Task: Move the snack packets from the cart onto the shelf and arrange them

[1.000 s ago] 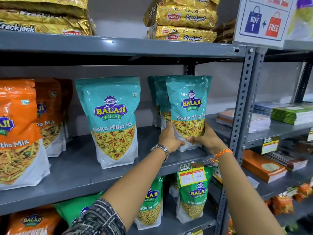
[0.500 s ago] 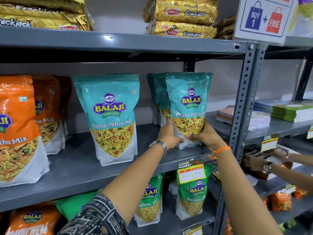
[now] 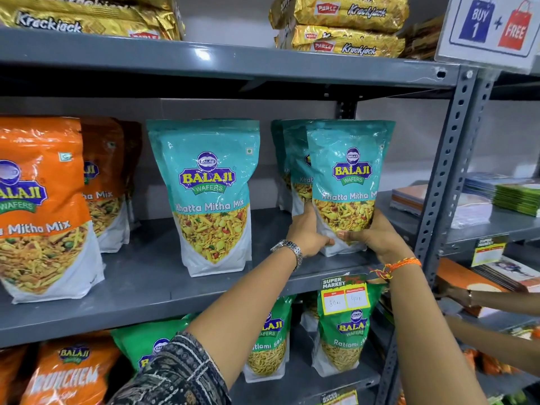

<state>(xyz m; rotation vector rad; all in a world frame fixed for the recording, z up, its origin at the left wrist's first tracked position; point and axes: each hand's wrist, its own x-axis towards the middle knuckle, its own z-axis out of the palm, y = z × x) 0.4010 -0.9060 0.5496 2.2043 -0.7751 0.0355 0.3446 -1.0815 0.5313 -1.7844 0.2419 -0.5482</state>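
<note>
Both hands are on the front teal Khatta Mitha Mix pkt (image 3: 347, 182), which stands upright at the right end of the middle shelf (image 3: 140, 276), close to the grey upright post (image 3: 447, 159). Left hand (image 3: 306, 232) is wrapped round the pkt's lower left edge, thumb across the white bottom part, w/ a metal watch (image 3: 289, 250) on the wrist. Right hand (image 3: 377, 232) cups the lower right side, fingers curled over the front near the base, orange thread band (image 3: 400, 264) on that wrist. So the pkt is squeezed btwn both palms, bottom sitting on or just at the shelf surface, can't tell which. Right behind it are more teal pkts (image 3: 295, 171) in a row, touching or nearly so. Another teal pkt (image 3: 210, 194) stands alone to the left, apart from the held one, and further left are orange Mitha Mix pkts (image 3: 41, 206). Gold Krackjack packs (image 3: 344, 24) are stacked on the shelf above, green Ratlami Sev pkts (image 3: 344, 337) on the one below, w/ a price tag (image 3: 344, 296) clipped to the shelf edge. Someone else's hands (image 3: 455, 296) show at the far right by the next rack.
</note>
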